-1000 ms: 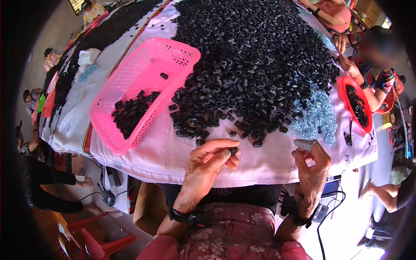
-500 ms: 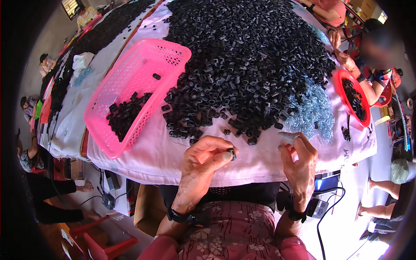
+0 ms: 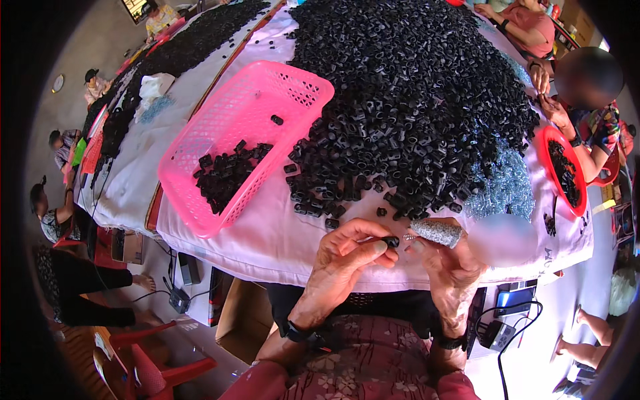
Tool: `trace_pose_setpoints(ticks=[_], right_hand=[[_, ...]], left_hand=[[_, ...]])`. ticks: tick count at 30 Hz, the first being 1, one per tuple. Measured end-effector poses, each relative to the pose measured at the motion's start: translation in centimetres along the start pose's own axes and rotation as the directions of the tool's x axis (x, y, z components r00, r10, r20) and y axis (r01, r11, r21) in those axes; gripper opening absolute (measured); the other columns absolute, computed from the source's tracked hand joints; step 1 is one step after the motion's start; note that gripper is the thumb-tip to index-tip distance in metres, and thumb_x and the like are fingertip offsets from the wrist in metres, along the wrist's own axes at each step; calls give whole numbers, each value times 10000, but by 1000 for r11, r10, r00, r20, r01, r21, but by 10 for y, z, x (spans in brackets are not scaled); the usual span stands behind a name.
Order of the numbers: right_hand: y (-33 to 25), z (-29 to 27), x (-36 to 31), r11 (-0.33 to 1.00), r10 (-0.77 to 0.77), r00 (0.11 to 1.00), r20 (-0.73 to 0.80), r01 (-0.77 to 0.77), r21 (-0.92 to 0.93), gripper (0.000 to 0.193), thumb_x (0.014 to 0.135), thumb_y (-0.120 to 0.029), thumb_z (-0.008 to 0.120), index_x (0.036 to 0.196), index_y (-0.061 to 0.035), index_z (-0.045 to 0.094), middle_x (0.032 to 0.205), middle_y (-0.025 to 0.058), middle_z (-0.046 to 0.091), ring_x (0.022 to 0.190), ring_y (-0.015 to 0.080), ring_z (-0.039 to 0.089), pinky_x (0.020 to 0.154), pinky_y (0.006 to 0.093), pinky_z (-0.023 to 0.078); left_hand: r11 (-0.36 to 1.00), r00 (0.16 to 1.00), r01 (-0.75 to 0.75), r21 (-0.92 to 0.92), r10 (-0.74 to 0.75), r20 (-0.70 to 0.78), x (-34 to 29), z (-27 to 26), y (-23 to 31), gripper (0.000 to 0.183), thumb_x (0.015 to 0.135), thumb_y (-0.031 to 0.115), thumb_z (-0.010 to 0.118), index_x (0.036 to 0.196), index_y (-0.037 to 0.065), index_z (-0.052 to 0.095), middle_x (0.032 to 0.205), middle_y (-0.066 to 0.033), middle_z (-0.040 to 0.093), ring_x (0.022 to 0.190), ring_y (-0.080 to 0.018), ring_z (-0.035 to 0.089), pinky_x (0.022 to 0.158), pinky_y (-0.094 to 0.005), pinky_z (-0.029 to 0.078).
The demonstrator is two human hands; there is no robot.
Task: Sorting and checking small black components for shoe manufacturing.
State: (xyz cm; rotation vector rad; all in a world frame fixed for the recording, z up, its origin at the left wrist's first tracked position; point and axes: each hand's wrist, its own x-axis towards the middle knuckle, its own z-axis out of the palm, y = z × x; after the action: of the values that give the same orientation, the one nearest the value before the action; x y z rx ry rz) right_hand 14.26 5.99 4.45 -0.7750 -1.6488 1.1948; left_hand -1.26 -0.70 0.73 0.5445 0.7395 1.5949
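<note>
My left hand (image 3: 347, 262) pinches a small black plastic part (image 3: 391, 241) between thumb and fingers, just above the near edge of the cloth. Close by on its right, my right hand (image 3: 450, 260) has its fingers drawn together, with a silvery, glittery wrap (image 3: 437, 233) on one finger. A tiny shiny piece (image 3: 409, 237) seems to show at its fingertips, too small to name. Beyond both hands spreads a big heap of similar black parts (image 3: 413, 100). Against the heap's right side lies a pile of small shiny bluish pieces (image 3: 501, 183).
A pink perforated basket (image 3: 177, 180) with some black parts stands on the left of the cloth-covered table (image 3: 267, 263). A red bowl (image 3: 580, 177) of dark pieces sits at the right edge. A co-worker's hands (image 3: 550, 93) work beyond it. A red chair (image 3: 157, 363) is at lower left.
My right hand has come left, close to the left hand, and its fingers have turned toward the black part. The left hand still pinches that part. The whole view has shifted slightly.
</note>
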Motion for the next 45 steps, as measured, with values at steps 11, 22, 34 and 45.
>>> trace_pose_setpoints(ticks=[11, 22, 34, 45], right_hand=[[-10, 2, 1, 953, -147, 988, 43, 153, -262, 251, 746, 81, 680, 984, 1, 692, 973, 127, 700, 846, 212, 691, 721, 290, 537], [-3, 8, -3, 964, -169, 985, -41, 156, -214, 258, 746, 65, 713, 997, 11, 682, 958, 132, 690, 813, 219, 690, 697, 290, 538], [-6, 4, 4, 921, -171, 985, 7, 162, -354, 199, 774, 99, 647, 947, 10, 688, 924, 126, 678, 760, 211, 674, 650, 293, 526], [17, 34, 31, 436, -301, 845, 441, 533, -724, 254, 649, -22, 637, 900, 8, 665, 1037, 107, 617, 989, 279, 541, 867, 393, 456]], left_hand=[[998, 1000, -19, 65, 19, 0, 0, 1, 0, 139, 907, 42, 633, 1041, 5, 638, 976, -89, 671, 847, -151, 656, 756, -307, 553], [996, 1000, -24, 90, 26, -15, 1, 4, -3, 138, 899, 9, 630, 1037, -3, 627, 988, -99, 672, 877, -176, 671, 811, -324, 560], [983, 976, -181, 10, 181, -125, -1, -1, 5, 177, 909, 25, 618, 1082, -10, 609, 1017, -110, 659, 879, -184, 664, 811, -298, 546], [959, 952, -282, -3, 280, -127, -2, -14, 3, 216, 936, 41, 586, 1143, -20, 590, 1041, -99, 650, 885, -164, 653, 797, -293, 538]])
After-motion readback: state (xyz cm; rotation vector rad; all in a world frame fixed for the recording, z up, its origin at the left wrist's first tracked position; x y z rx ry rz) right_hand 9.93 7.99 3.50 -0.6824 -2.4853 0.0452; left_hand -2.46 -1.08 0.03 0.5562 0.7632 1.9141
